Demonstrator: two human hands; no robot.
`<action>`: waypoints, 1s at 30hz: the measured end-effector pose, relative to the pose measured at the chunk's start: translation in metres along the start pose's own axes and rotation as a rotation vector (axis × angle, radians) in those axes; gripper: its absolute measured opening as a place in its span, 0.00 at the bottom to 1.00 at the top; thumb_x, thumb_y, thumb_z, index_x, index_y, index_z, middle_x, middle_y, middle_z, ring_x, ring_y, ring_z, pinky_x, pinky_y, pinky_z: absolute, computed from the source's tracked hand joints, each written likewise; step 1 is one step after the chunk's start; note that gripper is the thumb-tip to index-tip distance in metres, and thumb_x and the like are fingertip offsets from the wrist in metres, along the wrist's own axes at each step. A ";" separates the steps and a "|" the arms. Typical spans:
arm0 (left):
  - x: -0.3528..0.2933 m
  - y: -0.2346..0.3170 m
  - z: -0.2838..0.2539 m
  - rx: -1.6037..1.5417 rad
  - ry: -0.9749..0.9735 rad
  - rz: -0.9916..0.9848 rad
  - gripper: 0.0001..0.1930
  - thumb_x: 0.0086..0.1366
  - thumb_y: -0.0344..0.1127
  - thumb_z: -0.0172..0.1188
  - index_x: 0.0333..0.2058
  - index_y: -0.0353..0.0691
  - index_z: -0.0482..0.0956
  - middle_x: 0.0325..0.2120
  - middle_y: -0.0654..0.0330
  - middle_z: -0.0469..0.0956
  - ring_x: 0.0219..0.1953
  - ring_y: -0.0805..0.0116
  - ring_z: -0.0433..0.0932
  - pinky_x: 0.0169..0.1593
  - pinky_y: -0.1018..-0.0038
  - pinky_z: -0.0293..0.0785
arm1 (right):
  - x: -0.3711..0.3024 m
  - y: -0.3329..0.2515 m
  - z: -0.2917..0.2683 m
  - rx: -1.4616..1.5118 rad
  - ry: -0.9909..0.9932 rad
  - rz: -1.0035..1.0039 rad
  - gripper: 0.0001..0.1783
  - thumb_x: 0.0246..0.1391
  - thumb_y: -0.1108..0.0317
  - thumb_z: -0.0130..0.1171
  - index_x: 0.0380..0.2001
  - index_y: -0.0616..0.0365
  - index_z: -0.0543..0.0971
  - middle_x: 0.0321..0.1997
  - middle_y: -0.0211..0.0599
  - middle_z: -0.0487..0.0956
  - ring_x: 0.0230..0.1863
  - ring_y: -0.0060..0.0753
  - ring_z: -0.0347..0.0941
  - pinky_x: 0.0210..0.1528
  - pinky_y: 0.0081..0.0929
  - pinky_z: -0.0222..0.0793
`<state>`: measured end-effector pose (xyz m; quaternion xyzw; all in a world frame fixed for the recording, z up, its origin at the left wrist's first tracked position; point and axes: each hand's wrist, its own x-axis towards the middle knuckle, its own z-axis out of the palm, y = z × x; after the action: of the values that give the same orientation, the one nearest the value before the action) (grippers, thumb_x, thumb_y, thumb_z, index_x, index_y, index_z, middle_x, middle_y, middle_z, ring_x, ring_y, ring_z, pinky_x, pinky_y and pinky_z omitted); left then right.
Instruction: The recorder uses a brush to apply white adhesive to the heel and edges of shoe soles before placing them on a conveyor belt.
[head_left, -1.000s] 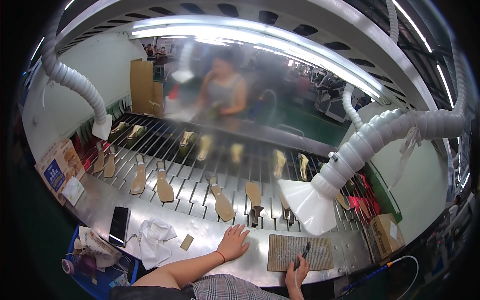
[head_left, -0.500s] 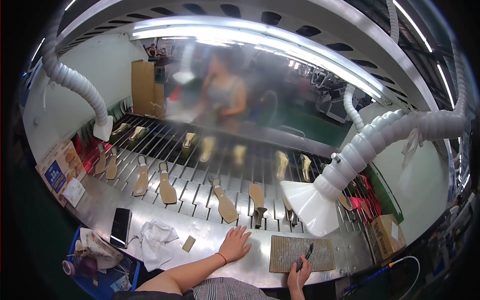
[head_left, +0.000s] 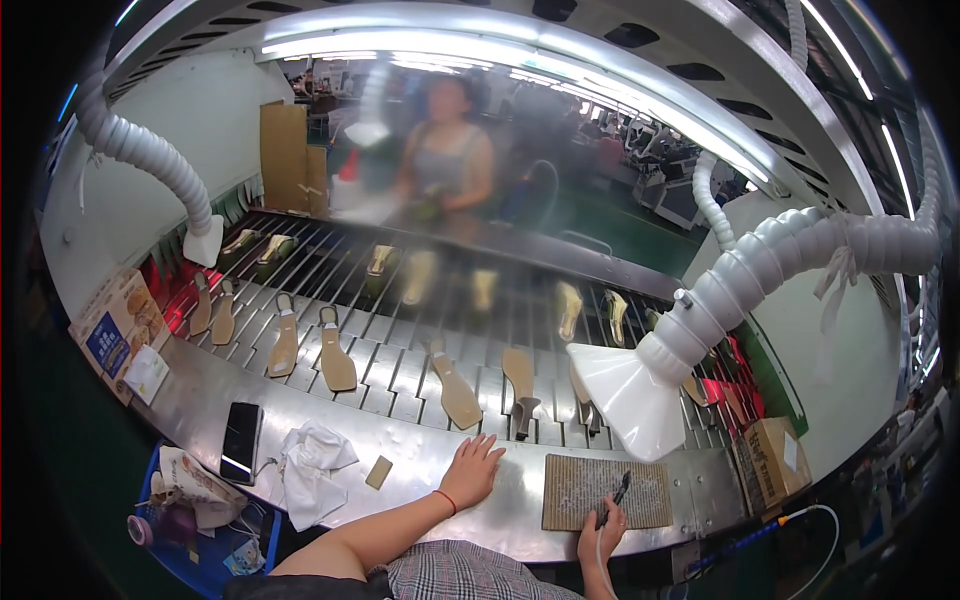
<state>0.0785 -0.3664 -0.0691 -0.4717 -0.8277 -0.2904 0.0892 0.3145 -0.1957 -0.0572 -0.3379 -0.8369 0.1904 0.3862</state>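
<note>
My left hand (head_left: 474,470) rests on the metal ledge with its fingers stretched out, holding nothing. Just beyond its fingertips, a tan shoe sole (head_left: 455,388) lies on the slatted conveyor (head_left: 398,402). Right of that sole is another tan sole with a dark heel (head_left: 519,375). My right hand (head_left: 603,530) is closed around a dark pen-like brush (head_left: 622,488) with a thin pale tube trailing from it. The brush is held over a brown ribbed pad (head_left: 575,490). Whether its tip touches the pad I cannot tell.
A white hose with a wide hood (head_left: 630,400) hangs over the conveyor's right. Leftward on the ledge lie a phone (head_left: 241,442), white cloth (head_left: 313,470) and small tan block (head_left: 379,472). Cartons (head_left: 772,462) flank the belt. Beyond a hazy pane stands another person (head_left: 447,160).
The whole view has shifted slightly, with the ledge and conveyor a little higher in the picture. My left hand stays flat on the ledge; my right still holds the brush over the pad.
</note>
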 end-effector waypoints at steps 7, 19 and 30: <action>-0.002 0.001 0.001 0.006 0.057 0.017 0.19 0.65 0.35 0.53 0.55 0.40 0.74 0.59 0.49 0.68 0.64 0.50 0.63 0.62 0.57 0.61 | 0.002 0.001 0.004 0.000 0.014 -0.018 0.23 0.47 0.76 0.60 0.50 0.61 0.73 0.54 0.49 0.75 0.56 0.52 0.66 0.63 0.44 0.57; -0.008 0.010 -0.019 -0.417 0.034 -0.078 0.16 0.67 0.29 0.58 0.52 0.30 0.74 0.45 0.44 0.77 0.42 0.53 0.77 0.49 0.64 0.73 | -0.003 0.005 0.015 -0.028 0.136 -0.120 0.22 0.46 0.72 0.59 0.49 0.58 0.74 0.49 0.52 0.77 0.54 0.53 0.72 0.56 0.45 0.66; -0.033 0.071 -0.014 -0.719 -0.277 0.080 0.15 0.68 0.32 0.58 0.52 0.35 0.75 0.43 0.51 0.77 0.44 0.57 0.73 0.51 0.66 0.70 | -0.004 -0.007 0.005 -0.102 0.046 -0.143 0.24 0.52 0.70 0.57 0.54 0.57 0.71 0.48 0.51 0.76 0.58 0.49 0.69 0.59 0.44 0.61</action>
<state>0.1540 -0.3711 -0.0438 -0.5396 -0.6583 -0.4919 -0.1830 0.3094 -0.2038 -0.0581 -0.3006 -0.8584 0.1116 0.4003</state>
